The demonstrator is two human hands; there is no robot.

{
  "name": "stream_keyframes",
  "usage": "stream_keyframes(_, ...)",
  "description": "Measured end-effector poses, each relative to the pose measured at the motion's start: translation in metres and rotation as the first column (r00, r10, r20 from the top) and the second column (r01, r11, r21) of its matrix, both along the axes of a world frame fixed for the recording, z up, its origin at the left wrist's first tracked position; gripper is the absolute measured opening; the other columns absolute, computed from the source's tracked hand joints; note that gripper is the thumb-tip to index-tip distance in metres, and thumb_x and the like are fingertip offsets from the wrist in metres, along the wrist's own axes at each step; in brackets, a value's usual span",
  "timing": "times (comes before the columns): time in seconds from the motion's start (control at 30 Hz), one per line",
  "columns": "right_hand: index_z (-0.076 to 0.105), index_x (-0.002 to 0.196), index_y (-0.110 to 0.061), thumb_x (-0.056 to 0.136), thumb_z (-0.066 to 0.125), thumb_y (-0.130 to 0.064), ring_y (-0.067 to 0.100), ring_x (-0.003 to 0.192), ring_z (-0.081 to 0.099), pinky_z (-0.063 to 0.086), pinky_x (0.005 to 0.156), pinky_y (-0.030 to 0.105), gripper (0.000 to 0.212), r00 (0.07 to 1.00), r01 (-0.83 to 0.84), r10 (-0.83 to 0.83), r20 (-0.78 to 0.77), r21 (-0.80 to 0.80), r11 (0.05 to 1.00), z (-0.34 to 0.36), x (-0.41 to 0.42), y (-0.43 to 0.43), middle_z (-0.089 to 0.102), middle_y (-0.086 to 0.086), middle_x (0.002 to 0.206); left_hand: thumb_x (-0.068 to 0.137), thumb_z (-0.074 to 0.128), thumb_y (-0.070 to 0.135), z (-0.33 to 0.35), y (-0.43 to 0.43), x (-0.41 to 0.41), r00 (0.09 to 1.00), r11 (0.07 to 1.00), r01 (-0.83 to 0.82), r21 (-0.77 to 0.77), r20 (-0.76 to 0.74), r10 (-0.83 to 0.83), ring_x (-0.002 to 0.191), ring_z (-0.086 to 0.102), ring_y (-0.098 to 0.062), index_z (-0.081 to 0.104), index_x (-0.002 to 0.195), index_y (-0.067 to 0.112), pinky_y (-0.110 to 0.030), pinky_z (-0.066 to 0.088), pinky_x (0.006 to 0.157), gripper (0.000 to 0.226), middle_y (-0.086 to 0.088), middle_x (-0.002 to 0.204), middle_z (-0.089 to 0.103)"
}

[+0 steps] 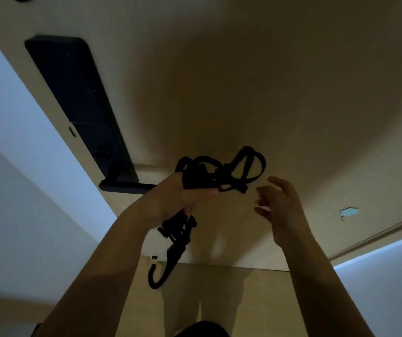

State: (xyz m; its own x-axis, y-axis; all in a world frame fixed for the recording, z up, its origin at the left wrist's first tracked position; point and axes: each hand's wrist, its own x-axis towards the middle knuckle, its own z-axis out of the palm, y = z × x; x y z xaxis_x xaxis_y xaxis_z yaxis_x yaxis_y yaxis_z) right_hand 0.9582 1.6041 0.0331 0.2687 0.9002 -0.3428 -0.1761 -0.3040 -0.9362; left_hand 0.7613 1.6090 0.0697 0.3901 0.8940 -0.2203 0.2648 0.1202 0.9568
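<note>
Strap bundle (pixel 241 169): black, gathered into several loose loops, held in the air in front of a beige door (pixel 280 88). It lies at about the height of the lever handle and to the right of it.

1. Left hand (pixel 185 200): the fingers and thumb are curled round the middle of the strap bundle and grip it. The loops stand out above and to the right of the fist. A cluster of black clips or buckles hangs just below the fist; its exact make-up cannot be told in the dim light.
2. Hook (pixel 163 271): black, J-shaped, hanging at the lowest end of the bundle below the clips, with its open curve turned up and to the left. It touches nothing.
3. Right hand (pixel 282 205): the fingers are spread and slightly bent, and it holds nothing. It is raised just beside the right-hand loops of the bundle, apart from them, with the palm turned toward the left hand.

Surroundings:
- Lock plate (pixel 78 103): long, dark, with rounded corners, mounted on the left part of the door.
- Lever handle (pixel 127 184): dark, at the lower end of the lock plate, pointing right toward the left wrist. Whether the wrist touches it cannot be told.
- Chipped spot (pixel 349 212): small and pale blue, on the door to the right of the right hand.
- Wall (pixel 12 147): pale, to the left of the door.
- Both forearms are bare and reach up from the lower edge of the view.
</note>
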Motion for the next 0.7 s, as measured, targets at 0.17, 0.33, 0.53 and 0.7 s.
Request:
stream_keyframes(0.17,0.032,0.136,-0.025,0.073,0.058,-0.017,0.004,0.125,0.035,0.033,0.097,0.016,0.069,0.832,-0.419,0.232,0.503,0.297,0.858,0.031,-0.018,-0.017,0.037,-0.009,0.136,0.084,0.061,0.029,0.015,0.004,0.012,0.970,0.984,0.180,-0.003,-0.163,-0.178,0.036,0.042,-0.003,0.056,0.041,0.029,-0.012,0.038,0.052,0.044,0.009,0.034,0.042)
stream_keyframes(0.33,0.003,0.145,-0.034,0.080,0.064,-0.008,-0.005,0.102,0.048,0.042,0.086,0.005,0.093,0.584,-0.703,0.451,0.675,0.142,0.697,0.047,-0.018,-0.022,0.034,-0.018,0.128,0.084,0.064,0.017,0.026,0.007,0.012,0.929,0.954,0.300,0.002,-0.228,-0.291,0.037,0.043,-0.001,0.057,0.038,0.033,-0.020,0.038,0.053,0.049,0.009,0.035,0.047)
stream_keyframes(0.53,0.056,0.105,-0.016,0.081,0.063,-0.012,0.015,0.067,0.058,0.047,0.061,0.030,0.025,0.583,-0.704,0.487,0.650,0.105,0.703,0.038,-0.022,-0.017,0.061,0.007,0.081,0.067,0.077,0.017,0.030,0.012,-0.001,0.969,0.965,0.248,0.087,-0.023,-0.247,0.041,0.046,-0.005,0.062,0.059,0.016,-0.013,0.039,0.044,0.017,0.006,0.044,0.049)
stream_keyframes(0.7,0.050,0.067,-0.002,0.089,0.057,-0.016,0.003,0.041,0.038,0.031,0.044,0.012,0.026,0.695,-0.597,0.402,0.596,0.167,0.785,0.036,-0.023,-0.013,0.043,0.000,0.054,0.073,0.071,0.012,0.021,0.014,0.002,0.984,0.990,0.062,0.128,0.159,-0.082,0.037,0.039,-0.005,0.052,0.043,0.022,-0.013,0.036,0.046,0.037,0.010,0.037,0.041)
